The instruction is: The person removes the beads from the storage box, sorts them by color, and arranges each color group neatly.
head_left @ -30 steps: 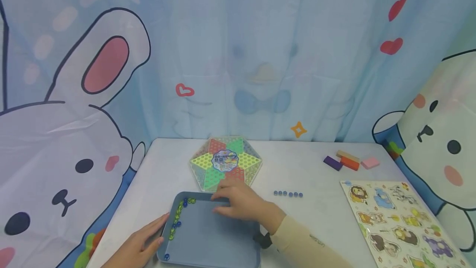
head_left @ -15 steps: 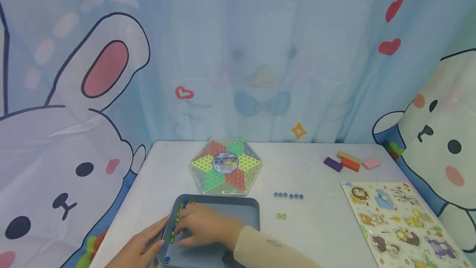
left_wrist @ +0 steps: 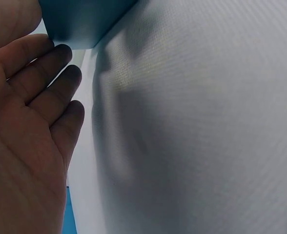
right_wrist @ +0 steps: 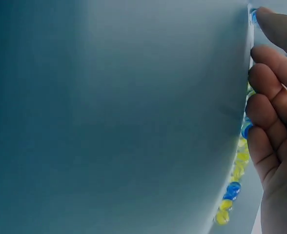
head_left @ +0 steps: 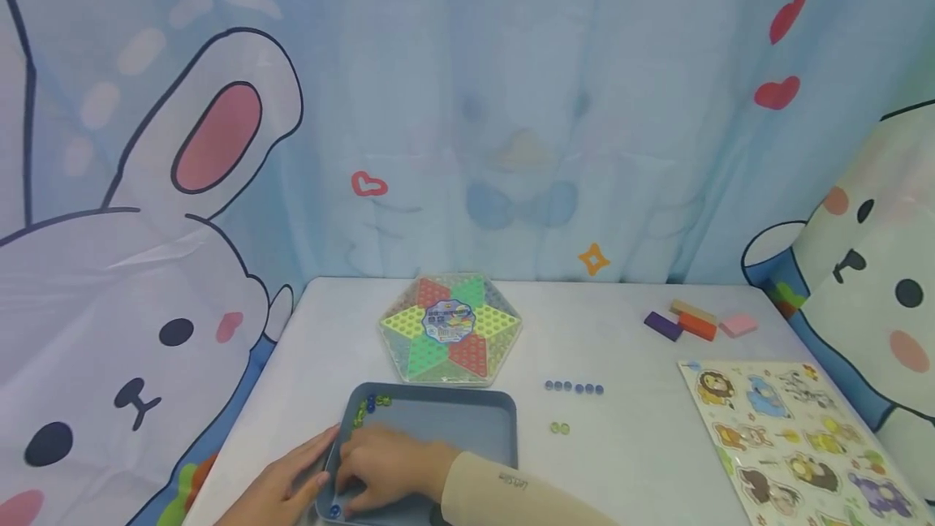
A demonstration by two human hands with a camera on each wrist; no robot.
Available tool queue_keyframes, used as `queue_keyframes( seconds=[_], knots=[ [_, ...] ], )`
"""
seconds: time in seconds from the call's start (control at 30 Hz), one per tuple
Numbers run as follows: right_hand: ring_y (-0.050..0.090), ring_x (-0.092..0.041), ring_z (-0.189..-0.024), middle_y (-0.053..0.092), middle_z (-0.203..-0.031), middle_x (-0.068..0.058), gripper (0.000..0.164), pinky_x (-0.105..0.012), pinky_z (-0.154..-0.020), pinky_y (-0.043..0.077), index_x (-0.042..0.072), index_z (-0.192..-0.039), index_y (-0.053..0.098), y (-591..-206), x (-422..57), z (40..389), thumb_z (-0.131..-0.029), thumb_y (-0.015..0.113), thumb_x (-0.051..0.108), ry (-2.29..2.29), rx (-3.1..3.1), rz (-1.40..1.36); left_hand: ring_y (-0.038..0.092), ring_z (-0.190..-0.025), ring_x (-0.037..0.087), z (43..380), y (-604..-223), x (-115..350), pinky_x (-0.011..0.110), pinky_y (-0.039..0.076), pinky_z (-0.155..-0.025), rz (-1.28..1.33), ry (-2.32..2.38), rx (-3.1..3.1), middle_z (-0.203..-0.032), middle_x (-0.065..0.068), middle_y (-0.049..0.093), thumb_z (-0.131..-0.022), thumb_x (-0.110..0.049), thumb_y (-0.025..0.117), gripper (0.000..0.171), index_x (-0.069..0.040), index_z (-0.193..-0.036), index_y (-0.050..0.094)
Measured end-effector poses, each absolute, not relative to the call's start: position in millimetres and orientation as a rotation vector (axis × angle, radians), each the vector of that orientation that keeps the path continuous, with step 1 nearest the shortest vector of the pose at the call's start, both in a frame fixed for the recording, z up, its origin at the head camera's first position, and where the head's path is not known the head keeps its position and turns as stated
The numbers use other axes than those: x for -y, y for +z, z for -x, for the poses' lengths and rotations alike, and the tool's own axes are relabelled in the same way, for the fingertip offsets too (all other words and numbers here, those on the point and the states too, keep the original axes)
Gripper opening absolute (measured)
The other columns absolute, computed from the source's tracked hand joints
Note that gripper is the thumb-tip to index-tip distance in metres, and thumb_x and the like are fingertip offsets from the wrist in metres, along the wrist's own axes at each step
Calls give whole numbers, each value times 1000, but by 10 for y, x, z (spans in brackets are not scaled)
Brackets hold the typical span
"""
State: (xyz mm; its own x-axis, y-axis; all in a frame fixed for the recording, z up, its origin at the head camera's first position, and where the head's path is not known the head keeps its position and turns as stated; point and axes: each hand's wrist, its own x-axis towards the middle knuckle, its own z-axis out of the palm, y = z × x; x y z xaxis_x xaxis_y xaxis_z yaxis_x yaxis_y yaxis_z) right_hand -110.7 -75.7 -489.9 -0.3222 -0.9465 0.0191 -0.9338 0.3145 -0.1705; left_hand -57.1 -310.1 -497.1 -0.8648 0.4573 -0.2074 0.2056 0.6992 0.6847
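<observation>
A blue-grey tray [head_left: 475,424] lies at the table's near side. My left hand [head_left: 280,484] rests at its left wall, fingers nearly straight; in the left wrist view the fingertips [left_wrist: 63,52] come right up to the tray's wall [left_wrist: 85,24]. My right hand [head_left: 387,461] is low inside the tray at the left, fingers loosely bent, thumb apart from them. Beside the thumb is a blue marble [head_left: 335,511], alone in the near left corner. Green-yellow marbles [right_wrist: 242,157] and blue marbles [right_wrist: 234,188] line the left wall, partly hidden by the right hand.
Right of the tray are a row of several blue marbles [head_left: 574,387] and two yellow-green ones [head_left: 559,428]. Behind it lies a hexagonal Chinese checkers board [head_left: 467,351]. An animal puzzle board [head_left: 796,437] and coloured blocks [head_left: 697,325] lie farther right.
My right hand has moved left from the tray's far right, then nearer along its left wall. The two yellow-green marbles on the table have come out from behind the arm. The left hand stays.
</observation>
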Motion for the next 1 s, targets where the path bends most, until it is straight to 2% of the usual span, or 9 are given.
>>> queue_keyframes(
  seconds=[0.07, 0.2, 0.27, 0.43, 0.53, 0.77, 0.87, 1.0],
  knots=[
    [46, 9, -80, 63, -89, 22, 26, -4, -72, 33, 35, -110, 81, -4892, 764, 1096, -91, 78, 53, -257, -2440, 1787, 41, -150, 6, 563, -4979, 3099, 16, 48, -111, -534, 979, -2547, -168, 5, 40, -108, -52, 50, 66, -27, -166, 32],
    [47, 11, -83, 66, -95, 22, 24, -1, -75, 33, 34, -112, 80, -4879, 790, 1081, -92, 79, 46, -270, -2379, 1800, 45, -148, 11, 555, -4989, 3081, 21, 52, -110, -600, 961, -2613, -165, 10, 45, -110, -47, 50, 63, -20, -164, 36],
    [48, 12, -85, 67, -97, 22, 22, 0, -76, 34, 33, -113, 80, -4863, 796, 1073, -93, 79, 43, -261, -2357, 1807, 45, -147, 8, 553, -4992, 3074, 21, 52, -109, -601, 957, -2625, -165, 11, 45, -110, -47, 50, 63, -17, -164, 37],
    [49, 11, -87, 69, -98, 21, 19, 0, -77, 34, 32, -112, 81, -4783, 788, 1040, -94, 79, 36, -241, -2331, 1849, 44, -146, 4, 554, -5002, 3074, 18, 52, -107, -591, 973, -2618, -165, 11, 45, -110, -47, 50, 63, -17, -164, 37],
    [49, 11, -87, 69, -97, 21, 17, 0, -77, 35, 32, -110, 82, -4775, 787, 1036, -93, 80, 36, -236, -2333, 1865, 45, -146, 5, 552, -5001, 3075, 19, 52, -107, -593, 970, -2623, -165, 11, 45, -110, -47, 50, 63, -17, -164, 37],
    [52, 13, -87, 67, -96, 21, 15, 1, -81, 38, 31, -106, 81, -4890, 680, 1123, -92, 81, 38, -358, -2375, 1774, 47, -150, 20, 561, -4984, 3065, 24, 51, -113, -546, 930, -2612, -167, 5, 43, -109, -52, 49, 64, -25, -165, 34],
    [52, 13, -86, 67, -95, 20, 15, 1, -83, 38, 30, -105, 81, -4901, 571, 1180, -92, 81, 37, -428, -2400, 1737, 44, -151, 17, 566, -4982, 3066, 23, 49, -115, -505, 930, -2590, -168, 1, 42, -108, -55, 49, 65, -30, -165, 32],
    [52, 12, -88, 66, -94, 20, 14, -1, -85, 40, 30, -105, 80, -4902, 409, 1256, -93, 80, 38, -525, -2450, 1707, 43, -153, 18, 567, -4959, 3064, 26, 49, -116, -475, 940, -2561, -169, 1, 40, -107, -56, 49, 66, -31, -166, 31]
  ],
)
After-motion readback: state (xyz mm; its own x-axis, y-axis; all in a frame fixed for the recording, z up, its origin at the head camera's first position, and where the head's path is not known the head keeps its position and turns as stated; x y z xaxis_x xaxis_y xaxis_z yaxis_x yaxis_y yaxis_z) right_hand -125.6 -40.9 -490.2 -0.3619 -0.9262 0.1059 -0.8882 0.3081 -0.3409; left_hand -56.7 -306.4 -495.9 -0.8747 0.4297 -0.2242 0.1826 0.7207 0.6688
